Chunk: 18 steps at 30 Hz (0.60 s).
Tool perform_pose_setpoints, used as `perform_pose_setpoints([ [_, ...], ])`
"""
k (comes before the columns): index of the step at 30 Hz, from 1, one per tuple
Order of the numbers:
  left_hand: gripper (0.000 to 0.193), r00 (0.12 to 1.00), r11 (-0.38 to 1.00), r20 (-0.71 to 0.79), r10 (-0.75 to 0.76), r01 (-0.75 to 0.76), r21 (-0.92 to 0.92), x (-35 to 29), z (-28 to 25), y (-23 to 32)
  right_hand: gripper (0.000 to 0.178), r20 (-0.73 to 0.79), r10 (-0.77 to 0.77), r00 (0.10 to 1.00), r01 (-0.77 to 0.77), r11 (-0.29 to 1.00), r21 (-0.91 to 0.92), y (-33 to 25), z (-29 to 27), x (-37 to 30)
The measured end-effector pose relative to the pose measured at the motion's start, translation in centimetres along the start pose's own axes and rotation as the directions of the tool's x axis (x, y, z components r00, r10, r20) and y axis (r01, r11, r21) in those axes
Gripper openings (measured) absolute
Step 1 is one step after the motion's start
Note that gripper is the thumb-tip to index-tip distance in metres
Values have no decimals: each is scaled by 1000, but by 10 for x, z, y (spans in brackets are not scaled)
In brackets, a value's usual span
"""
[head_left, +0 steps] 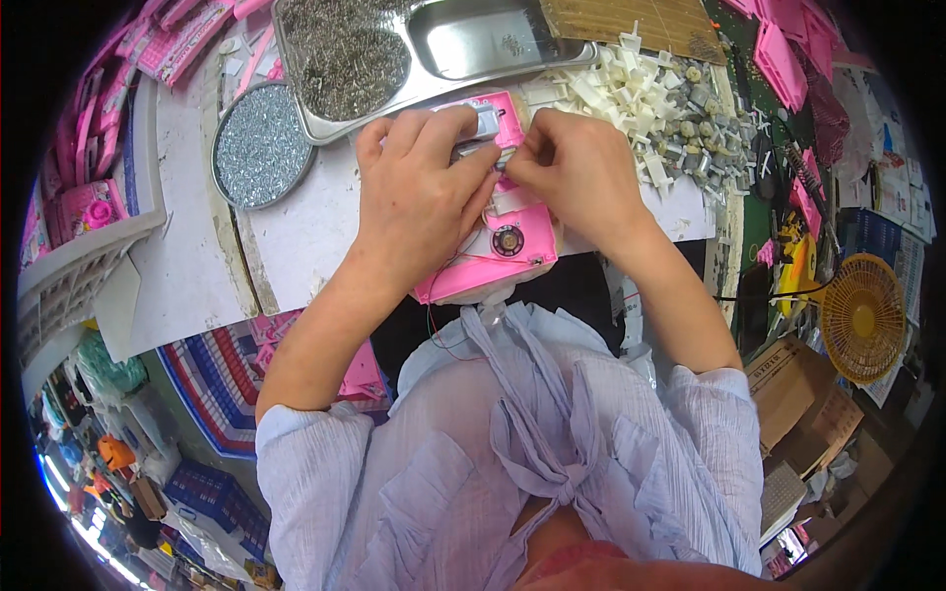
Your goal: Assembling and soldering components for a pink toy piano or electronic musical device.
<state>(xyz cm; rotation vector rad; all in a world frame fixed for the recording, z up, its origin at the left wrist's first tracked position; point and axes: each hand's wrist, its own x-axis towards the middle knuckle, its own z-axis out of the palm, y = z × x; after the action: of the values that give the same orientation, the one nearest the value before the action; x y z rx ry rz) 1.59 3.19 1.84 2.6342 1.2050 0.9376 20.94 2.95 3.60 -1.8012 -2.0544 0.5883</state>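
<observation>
A pink plastic casing (477, 279) lies at the table's near edge, in front of my body. On its lower part sits a small round black speaker (507, 239), with thin wires running over the casing. My left hand (419, 187) covers the casing's left side, its fingers curled over it and the thumb reaching toward the middle. My right hand (581, 172) is closed in a pinch just right of that thumb, above the casing. Whatever lies between the right fingertips is too small and too hidden to name. A silvery part (487, 122) shows at the casing's upper end.
Beyond the casing stands a steel tray (431, 89) with small metal pieces in one compartment. A round dish (262, 148) of tiny silvery parts is at left. White plastic pieces (616, 94) and small grey motor-like parts (695, 138) are heaped at right, near a yellow fan (862, 317).
</observation>
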Motion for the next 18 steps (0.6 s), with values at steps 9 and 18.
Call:
perform_pose_setpoints([
  [9, 19, 998, 995, 32, 56, -53, -87, 7, 3, -14, 12, 99, -476, 874, 460, 744, -486, -8, -10, -19],
  [18, 24, 997, 992, 63, 48, -40, -122, 28, 6, -18, 27, 33, -108, 994, 110, 991, -76, 0, -6, 4],
])
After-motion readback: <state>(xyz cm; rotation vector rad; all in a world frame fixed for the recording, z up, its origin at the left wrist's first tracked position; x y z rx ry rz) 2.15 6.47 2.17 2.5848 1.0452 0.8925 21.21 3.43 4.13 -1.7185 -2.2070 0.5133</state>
